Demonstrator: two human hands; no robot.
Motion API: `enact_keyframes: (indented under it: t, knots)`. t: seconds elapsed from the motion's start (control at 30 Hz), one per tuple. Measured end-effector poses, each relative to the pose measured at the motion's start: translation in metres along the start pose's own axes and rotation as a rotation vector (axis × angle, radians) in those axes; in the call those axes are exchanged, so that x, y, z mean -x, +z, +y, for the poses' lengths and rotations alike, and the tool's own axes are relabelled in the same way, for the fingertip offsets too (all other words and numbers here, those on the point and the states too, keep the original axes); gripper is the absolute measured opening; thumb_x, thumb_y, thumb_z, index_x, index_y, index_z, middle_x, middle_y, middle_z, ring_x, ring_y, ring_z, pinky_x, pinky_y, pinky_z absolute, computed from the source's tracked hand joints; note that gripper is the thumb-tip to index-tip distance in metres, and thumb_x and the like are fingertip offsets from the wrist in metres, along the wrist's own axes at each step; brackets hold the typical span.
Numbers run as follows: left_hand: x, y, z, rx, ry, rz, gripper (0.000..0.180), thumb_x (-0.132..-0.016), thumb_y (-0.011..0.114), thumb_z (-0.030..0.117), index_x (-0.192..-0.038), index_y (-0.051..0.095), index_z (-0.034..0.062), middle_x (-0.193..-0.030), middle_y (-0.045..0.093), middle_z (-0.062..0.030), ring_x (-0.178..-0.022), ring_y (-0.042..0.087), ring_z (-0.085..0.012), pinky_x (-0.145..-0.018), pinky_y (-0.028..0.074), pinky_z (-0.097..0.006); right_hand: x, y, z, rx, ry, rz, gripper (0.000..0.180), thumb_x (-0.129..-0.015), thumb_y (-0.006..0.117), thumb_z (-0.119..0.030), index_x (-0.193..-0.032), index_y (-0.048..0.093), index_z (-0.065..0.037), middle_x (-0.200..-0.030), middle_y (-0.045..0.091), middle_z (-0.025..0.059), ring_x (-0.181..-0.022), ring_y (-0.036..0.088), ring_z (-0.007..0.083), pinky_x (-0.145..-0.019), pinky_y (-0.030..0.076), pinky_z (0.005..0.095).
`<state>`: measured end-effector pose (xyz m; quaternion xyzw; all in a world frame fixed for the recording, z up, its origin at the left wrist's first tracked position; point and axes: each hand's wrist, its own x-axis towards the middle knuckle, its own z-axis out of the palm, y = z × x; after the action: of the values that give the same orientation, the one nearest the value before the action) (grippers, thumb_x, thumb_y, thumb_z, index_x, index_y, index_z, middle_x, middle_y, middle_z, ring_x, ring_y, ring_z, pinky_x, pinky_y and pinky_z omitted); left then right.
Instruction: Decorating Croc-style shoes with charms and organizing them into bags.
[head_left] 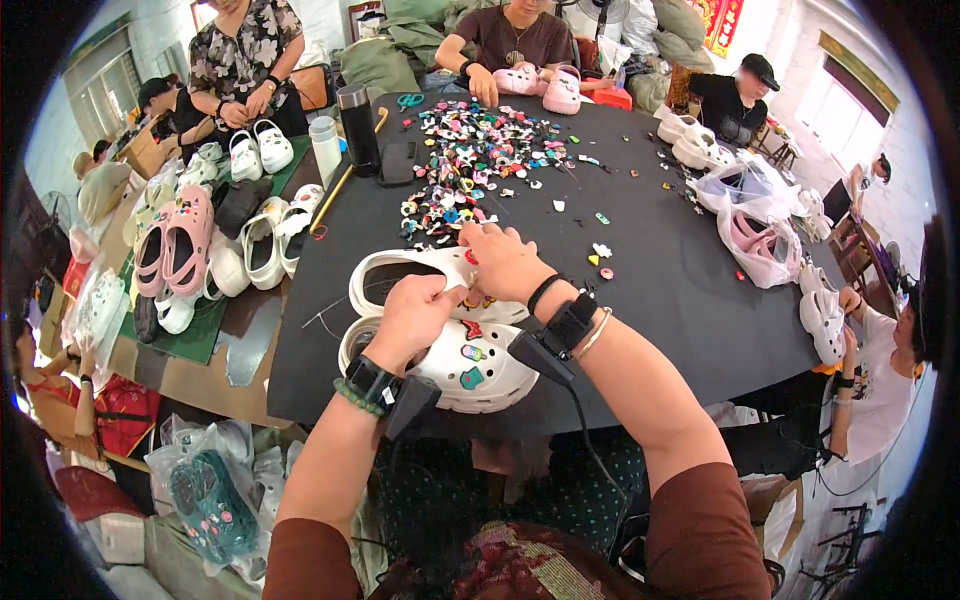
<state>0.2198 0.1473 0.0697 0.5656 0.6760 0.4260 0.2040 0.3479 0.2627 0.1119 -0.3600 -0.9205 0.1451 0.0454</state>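
Observation:
Two white clogs lie side by side on the black tabletop in front of me. My left hand is closed on the opening edge of the far clog, thumb pressed against its upper. Over the front of that same clog curls my right hand, its fingertips close to my left thumb. A red charm and a yellowish one show beside the right fingers; whether a charm is pinched there is hidden. The near clog carries a red bow charm, a small bottle-like charm and a green charm.
A heap of colourful charms spreads beyond the clogs, with loose ones to its right. A black bottle, phone and yellow stick lie at left. More clogs crowd the left; bagged clogs lie right. Co-workers sit around.

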Motion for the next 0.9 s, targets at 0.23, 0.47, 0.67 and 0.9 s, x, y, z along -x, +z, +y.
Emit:
enact_keyframes:
  t: [0.23, 0.47, 0.67, 0.9]
  knots:
    - [-0.005, 0.004, -0.005, 0.025, -0.099, 0.066, 0.046, -0.091, 0.067, 0.028, -0.059, 0.048, 0.0020, -0.052, 0.035, 0.0023, -0.052, 0.030, -0.0066, -0.047, 0.026, -0.031, -0.001, 0.018, 0.050, -0.339, -0.209, -0.010, 0.069, -0.065, 0.085, -0.030, -0.125, 0.055, -0.011, -0.128, 0.058, 0.0134, -0.121, 0.054, 0.0330, -0.097, 0.044, 0.0502]
    - [-0.006, 0.007, -0.008, -0.015, -0.083, 0.100, 0.049, -0.089, 0.064, 0.035, -0.063, 0.053, -0.0047, -0.056, 0.051, -0.0189, -0.051, 0.048, -0.0326, -0.053, 0.037, -0.045, 0.078, 0.035, 0.068, -0.480, -0.183, 0.465, 0.044, -0.077, 0.079, -0.021, -0.110, 0.060, -0.001, -0.123, 0.058, 0.0209, -0.117, 0.053, 0.0378, -0.100, 0.044, 0.0432]
    - [-0.007, 0.003, -0.023, -0.013, -0.029, 0.139, 0.047, -0.089, 0.065, 0.035, -0.065, 0.055, -0.0053, -0.057, 0.051, -0.0208, -0.052, 0.048, -0.0338, -0.055, 0.038, -0.044, 0.138, 0.068, 0.048, -0.608, -0.178, 0.483, 0.036, -0.086, 0.072, -0.024, -0.112, 0.058, -0.003, -0.127, 0.054, 0.0208, -0.122, 0.049, 0.0377, -0.103, 0.040, 0.0444]
    - [0.006, -0.001, -0.001, -0.167, 0.199, 0.326, 0.025, -0.094, 0.061, 0.022, -0.098, 0.066, -0.0024, -0.085, 0.068, -0.0146, -0.075, 0.064, -0.0238, -0.072, 0.050, -0.034, 0.156, 0.077, 0.034, -0.663, -0.145, 0.418, 0.064, -0.083, 0.077, -0.028, -0.131, 0.045, -0.001, -0.123, 0.054, 0.0228, -0.117, 0.051, 0.0395, -0.100, 0.042, 0.0461]
